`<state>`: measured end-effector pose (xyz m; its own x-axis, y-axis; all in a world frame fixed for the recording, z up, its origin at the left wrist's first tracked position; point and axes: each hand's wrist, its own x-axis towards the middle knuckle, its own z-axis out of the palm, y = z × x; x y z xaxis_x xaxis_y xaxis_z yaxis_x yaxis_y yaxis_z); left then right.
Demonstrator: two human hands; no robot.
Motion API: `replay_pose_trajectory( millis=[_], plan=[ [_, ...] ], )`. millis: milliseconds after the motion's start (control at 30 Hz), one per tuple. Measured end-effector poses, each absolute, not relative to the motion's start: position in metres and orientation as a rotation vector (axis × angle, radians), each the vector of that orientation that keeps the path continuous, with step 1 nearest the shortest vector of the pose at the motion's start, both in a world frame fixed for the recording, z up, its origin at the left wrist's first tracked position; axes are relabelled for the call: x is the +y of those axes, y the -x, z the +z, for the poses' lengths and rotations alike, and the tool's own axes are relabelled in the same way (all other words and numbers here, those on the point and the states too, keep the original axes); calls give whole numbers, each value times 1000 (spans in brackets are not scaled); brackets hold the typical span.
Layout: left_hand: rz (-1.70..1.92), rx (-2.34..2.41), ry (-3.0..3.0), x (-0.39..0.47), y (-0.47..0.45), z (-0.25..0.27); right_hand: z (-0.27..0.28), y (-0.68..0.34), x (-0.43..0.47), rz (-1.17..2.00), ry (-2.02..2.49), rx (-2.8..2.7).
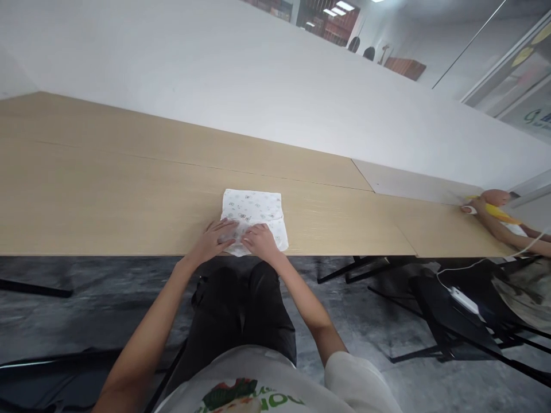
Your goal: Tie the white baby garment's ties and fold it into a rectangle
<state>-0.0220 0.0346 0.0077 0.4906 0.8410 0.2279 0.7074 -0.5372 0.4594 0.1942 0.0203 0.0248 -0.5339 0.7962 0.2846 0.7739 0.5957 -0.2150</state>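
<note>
A white cloth with a small scattered print lies at the near edge of the wooden table, roughly square, with creases across its lower half. My left hand rests on its lower left side, fingers stretched out over the fabric. On the lower middle part lies my right hand, its fingers slightly bent and pressing on the cloth. Both hands touch the cloth from above, close to each other. Parts of its near edge are hidden under the hands.
The long wooden table runs along a white partition. At the far right another person's arm reaches over the table beside a doll. A black chair holds a white power strip with a cable.
</note>
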Motion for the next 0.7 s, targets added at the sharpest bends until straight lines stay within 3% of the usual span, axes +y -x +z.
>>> replay_pose_trajectory(
  millis=[133, 433, 700],
  plan=[
    [696, 1230, -2374, 36, 35, 9, 19, -198, 12, 110, 1132, -2592],
    [721, 1294, -2357, 43, 37, 1, 20, -205, 9, -173, 1018, -2755],
    [876, 1349, -2412, 36, 33, 1, 17, -212, 1, -6, 1071, -2595]
  ],
)
